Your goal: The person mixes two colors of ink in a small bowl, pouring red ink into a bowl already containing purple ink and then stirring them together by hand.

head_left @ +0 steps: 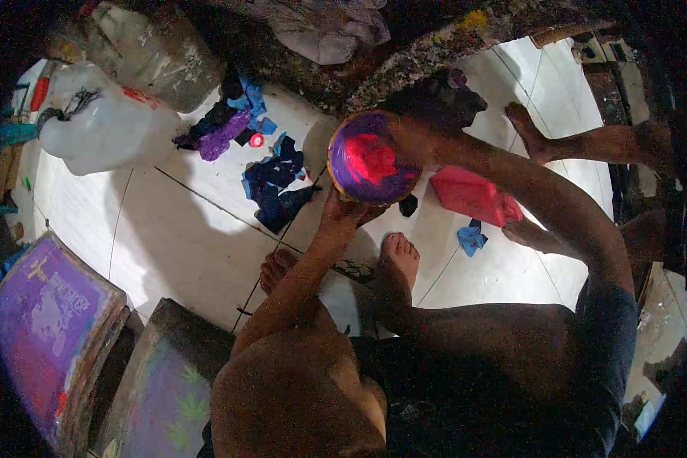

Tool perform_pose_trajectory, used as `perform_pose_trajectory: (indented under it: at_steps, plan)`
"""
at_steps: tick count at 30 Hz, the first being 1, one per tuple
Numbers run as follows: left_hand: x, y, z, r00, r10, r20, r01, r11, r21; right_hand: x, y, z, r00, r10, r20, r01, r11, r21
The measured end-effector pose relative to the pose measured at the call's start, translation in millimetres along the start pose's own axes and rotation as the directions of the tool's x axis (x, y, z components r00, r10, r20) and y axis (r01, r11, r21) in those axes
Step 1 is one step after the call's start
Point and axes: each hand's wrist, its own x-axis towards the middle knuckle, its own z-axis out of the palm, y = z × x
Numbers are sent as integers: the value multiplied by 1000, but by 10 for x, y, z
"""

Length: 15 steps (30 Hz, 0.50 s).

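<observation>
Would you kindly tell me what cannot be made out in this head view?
In the head view:
1. Right hand: too dark to tell how its fingers sit or whether it holds anything.
2. Left hand: some fingers are hidden behind the round purple-and-pink object.
3. Other person's legs: cut off by the dark right rim; the body is unseen.
4. Panel with green leaf shapes: cut off by the lower edge.
</observation>
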Motion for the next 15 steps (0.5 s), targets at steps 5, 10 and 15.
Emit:
perform_pose_trajectory:
  at_steps: [5,10,15]
  plan:
    - [-75,90,-2,999,28,-33,-26,997,71,-106,-591,-218,982,59,177,-27,984,-176]
    - [-43,-37,-141,1000,4,-12,-2,988,156,42,-133,-3,993,-39,108,95,809,-581]
    - [16,-41,8,999,-15,-51,18,998,63,74,-418,-141,985,-2,171,109,777,-620]
